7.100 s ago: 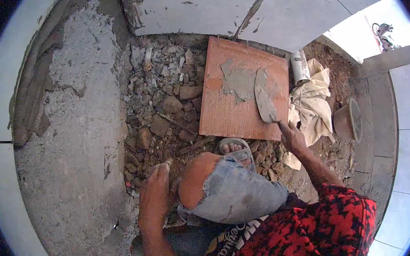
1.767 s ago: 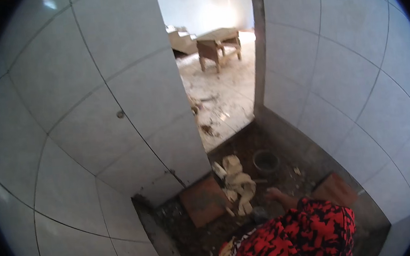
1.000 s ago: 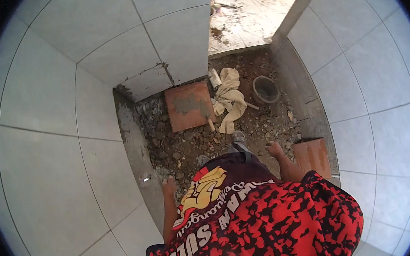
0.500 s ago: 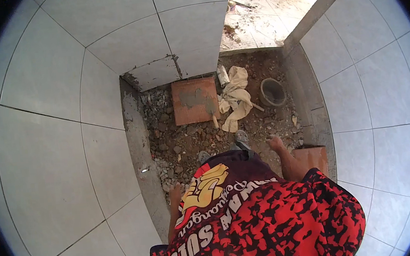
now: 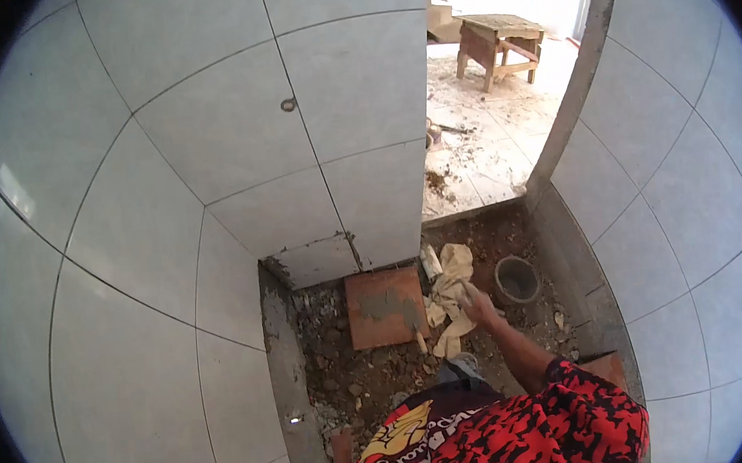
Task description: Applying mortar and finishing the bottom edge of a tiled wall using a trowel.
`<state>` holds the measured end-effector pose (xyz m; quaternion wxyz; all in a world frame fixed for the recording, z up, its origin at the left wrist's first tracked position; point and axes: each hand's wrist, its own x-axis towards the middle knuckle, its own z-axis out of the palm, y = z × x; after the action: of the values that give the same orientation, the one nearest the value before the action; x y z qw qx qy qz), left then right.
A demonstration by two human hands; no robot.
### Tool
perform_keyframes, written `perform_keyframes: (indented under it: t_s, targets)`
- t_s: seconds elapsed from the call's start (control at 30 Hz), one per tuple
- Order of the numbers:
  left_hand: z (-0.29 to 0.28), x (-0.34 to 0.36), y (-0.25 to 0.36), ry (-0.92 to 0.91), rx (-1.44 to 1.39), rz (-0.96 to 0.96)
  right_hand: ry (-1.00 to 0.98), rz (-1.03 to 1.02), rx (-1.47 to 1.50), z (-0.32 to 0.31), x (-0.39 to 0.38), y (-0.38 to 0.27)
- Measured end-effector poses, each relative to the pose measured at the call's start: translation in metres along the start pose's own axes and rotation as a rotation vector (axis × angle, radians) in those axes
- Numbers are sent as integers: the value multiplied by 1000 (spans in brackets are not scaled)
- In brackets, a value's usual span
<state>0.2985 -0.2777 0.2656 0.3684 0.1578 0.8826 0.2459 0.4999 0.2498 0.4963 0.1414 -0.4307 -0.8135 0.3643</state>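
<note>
Right hand (image 5: 481, 308) reaches over crumpled cream cloth (image 5: 450, 295), just right of terracotta tile (image 5: 385, 306) with grey mortar patch; grip unclear. Left hand (image 5: 340, 443) low, below tile, near rubble; grip unclear.

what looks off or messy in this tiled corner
The floor is bare rubble and dirt, untiled. A reddish tile smeared with grey mortar lies flat on it, beside a crumpled cloth that the right hand reaches toward.
</note>
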Motion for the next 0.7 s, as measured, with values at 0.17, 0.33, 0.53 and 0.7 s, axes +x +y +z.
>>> perform_keyframes:
  t_s: [0.17, 0.33, 0.53, 0.7]
  targets:
    - [-21, -8, 78, -8, -584, -365, 493, -659, 56, -134, 137, -160]
    - [-26, -42, 88, 68, -307, -325, 784, -1090, -99, -255, 237, -314]
    - [28, -105, 127, 122, -303, -437, 1139, -1408, -330, -363, 334, -430]
    - [87, -186, 156, 107, -296, -497, 982, -1282, -580, -416, 383, -460]
